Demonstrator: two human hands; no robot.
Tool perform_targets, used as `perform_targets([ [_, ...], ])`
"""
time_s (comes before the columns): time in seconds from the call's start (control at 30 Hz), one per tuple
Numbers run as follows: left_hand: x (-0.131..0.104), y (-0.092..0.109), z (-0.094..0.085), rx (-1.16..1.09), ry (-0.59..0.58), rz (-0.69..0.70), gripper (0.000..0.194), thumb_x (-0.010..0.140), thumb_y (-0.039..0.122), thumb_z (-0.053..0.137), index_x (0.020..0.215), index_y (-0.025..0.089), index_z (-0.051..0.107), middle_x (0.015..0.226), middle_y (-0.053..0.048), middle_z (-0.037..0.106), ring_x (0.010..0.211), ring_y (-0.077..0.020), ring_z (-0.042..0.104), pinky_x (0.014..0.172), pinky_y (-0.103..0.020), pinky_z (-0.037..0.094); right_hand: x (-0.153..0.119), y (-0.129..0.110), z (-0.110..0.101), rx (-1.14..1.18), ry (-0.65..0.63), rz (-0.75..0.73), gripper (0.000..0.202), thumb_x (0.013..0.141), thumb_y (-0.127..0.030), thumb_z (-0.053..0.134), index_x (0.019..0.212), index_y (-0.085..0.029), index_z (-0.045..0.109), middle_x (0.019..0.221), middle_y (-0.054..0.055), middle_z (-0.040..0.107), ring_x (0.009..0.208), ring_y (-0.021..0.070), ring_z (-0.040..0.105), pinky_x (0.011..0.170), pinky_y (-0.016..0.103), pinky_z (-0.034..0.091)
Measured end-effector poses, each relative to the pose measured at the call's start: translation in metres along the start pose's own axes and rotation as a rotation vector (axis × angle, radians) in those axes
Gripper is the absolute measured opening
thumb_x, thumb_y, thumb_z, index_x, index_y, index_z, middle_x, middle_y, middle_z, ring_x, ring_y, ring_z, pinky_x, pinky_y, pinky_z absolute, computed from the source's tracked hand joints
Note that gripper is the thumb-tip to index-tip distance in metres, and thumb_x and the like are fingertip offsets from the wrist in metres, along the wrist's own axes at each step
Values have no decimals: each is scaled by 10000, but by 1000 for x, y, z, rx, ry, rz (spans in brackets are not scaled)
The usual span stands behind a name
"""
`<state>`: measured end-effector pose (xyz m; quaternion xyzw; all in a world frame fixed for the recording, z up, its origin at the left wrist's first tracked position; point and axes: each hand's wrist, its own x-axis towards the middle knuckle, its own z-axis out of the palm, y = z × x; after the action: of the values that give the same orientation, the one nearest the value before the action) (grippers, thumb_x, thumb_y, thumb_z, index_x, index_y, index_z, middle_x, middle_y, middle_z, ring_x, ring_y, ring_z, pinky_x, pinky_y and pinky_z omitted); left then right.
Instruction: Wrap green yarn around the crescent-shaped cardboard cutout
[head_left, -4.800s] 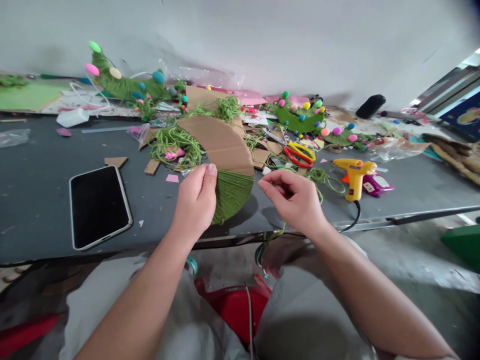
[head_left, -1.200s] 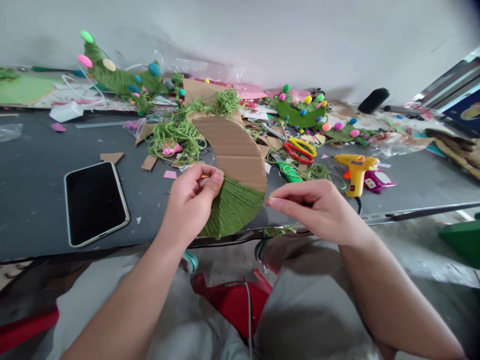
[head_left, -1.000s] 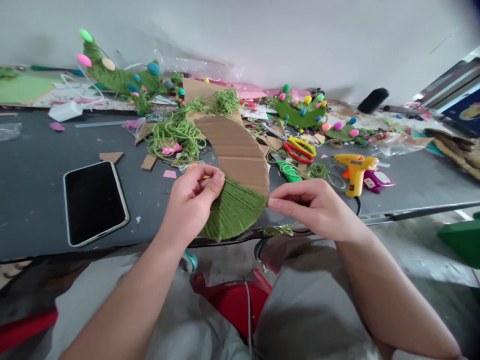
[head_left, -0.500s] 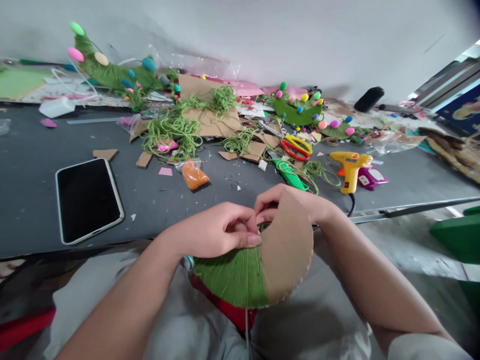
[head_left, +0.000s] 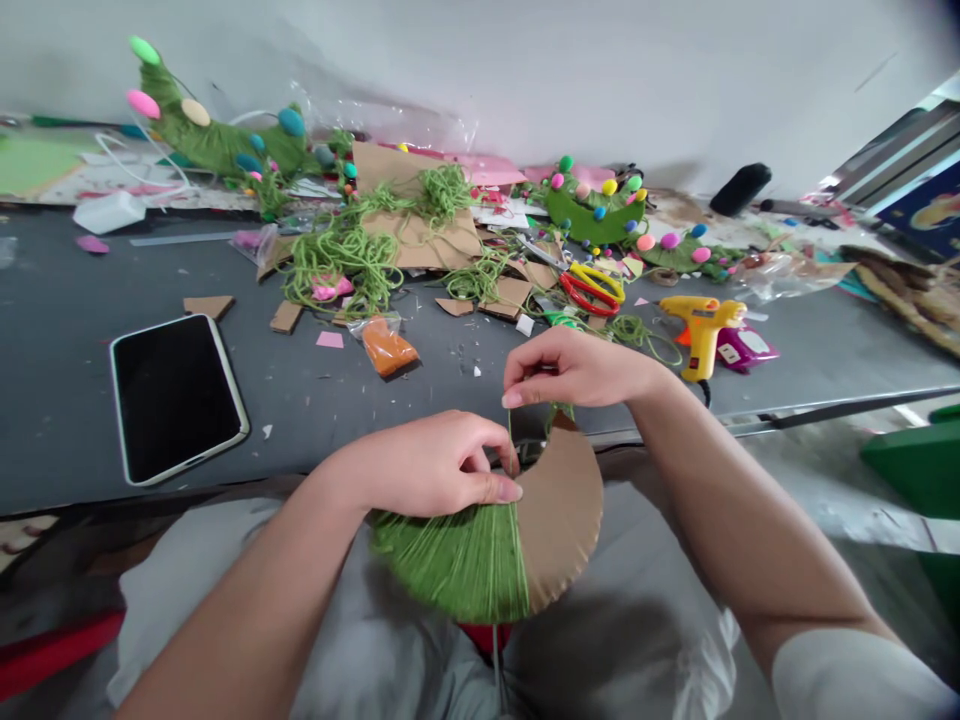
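Note:
A crescent of brown cardboard (head_left: pixel 562 510) lies over my lap, its left part wrapped in green yarn (head_left: pixel 457 565). My left hand (head_left: pixel 435 465) pinches the wrapped part at its inner edge, thumb on top near where yarn meets bare cardboard. Above the crescent, my right hand (head_left: pixel 570 370) is closed on a strand of green yarn that runs down to my left fingers. More yarn shows below my right hand, by the crescent's right tip.
On the dark table (head_left: pixel 300 400) are a phone (head_left: pixel 176 395), an orange packet (head_left: pixel 386 345), tangled green yarn (head_left: pixel 341 262), scissors (head_left: pixel 592 288), a yellow glue gun (head_left: pixel 703 330) and cardboard scraps. Decorated green crescents (head_left: pixel 596 218) stand farther back.
My right hand has risen from behind the cardboard and now shows above it with a strand. The crescent has tilted, its right tip lower. My left hand has barely moved.

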<state>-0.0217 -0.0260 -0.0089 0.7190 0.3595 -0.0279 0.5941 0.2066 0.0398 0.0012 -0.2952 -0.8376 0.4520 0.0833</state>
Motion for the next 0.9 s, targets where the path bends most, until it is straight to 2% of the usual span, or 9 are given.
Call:
perform_targets([
  [0.07, 2, -3, 2, 13, 63, 26, 276, 895, 477, 627, 954, 214, 685, 704, 21, 669, 570, -110, 487, 531, -240, 331, -8, -19, 5, -65, 85, -32, 278, 920, -400, 667, 830, -140, 710, 645, -24, 576, 572, 73, 391, 518, 222, 307],
  [0.13, 4, -8, 3, 14, 178, 57, 252, 903, 452, 618, 902, 207, 678, 740, 11, 668, 617, -119, 511, 562, -241, 349, -19, -39, 11, -134, 163, -49, 250, 944, -367, 639, 841, -153, 716, 611, -34, 560, 552, 72, 368, 516, 228, 298],
  [0.27, 5, -17, -2, -119, 421, 107, 273, 925, 453, 595, 878, 188, 642, 679, 21, 592, 592, -113, 458, 534, -236, 310, -40, -68, 26, -260, 223, 7, 217, 987, -320, 581, 890, -183, 718, 671, -20, 639, 571, 75, 470, 583, 228, 349],
  [0.4, 4, -25, -10, -200, 600, 162, 270, 901, 446, 638, 873, 178, 623, 691, 22, 585, 613, -117, 473, 559, -232, 342, -50, -78, 39, -417, 215, 77, 232, 1016, -277, 511, 928, -202, 713, 721, 4, 686, 616, 104, 562, 607, 237, 363],
  [0.53, 5, -29, -13, -151, 755, 168, 285, 914, 462, 621, 933, 181, 667, 772, 2, 621, 677, -138, 509, 605, -250, 370, -53, -77, 45, -505, 255, 117, 252, 1017, -233, 476, 1101, -230, 713, 844, 34, 751, 715, 145, 662, 653, 244, 408],
  [0.67, 5, -29, -13, -107, 819, 181, 333, 927, 485, 594, 868, 174, 695, 870, -32, 656, 786, -169, 547, 638, -262, 383, -52, -74, 47, -503, 248, 164, 299, 1027, -223, 449, 1210, -252, 684, 975, 37, 774, 823, 165, 709, 712, 255, 453],
  [0.8, 2, -29, -15, -124, 826, 161, 322, 925, 480, 596, 852, 180, 686, 793, -8, 622, 731, -154, 528, 632, -261, 380, -51, -70, 46, -522, 285, 249, 281, 1037, -260, 439, 1188, -257, 676, 976, 16, 766, 826, 167, 708, 730, 274, 476],
  [0.9, -3, -30, -17, -90, 815, 135, 298, 921, 457, 600, 836, 183, 680, 756, 1, 626, 702, -147, 540, 636, -261, 393, -53, -63, 47, -576, 327, 304, 294, 1035, -305, 444, 1224, -235, 658, 994, 44, 761, 839, 197, 712, 745, 308, 510],
])
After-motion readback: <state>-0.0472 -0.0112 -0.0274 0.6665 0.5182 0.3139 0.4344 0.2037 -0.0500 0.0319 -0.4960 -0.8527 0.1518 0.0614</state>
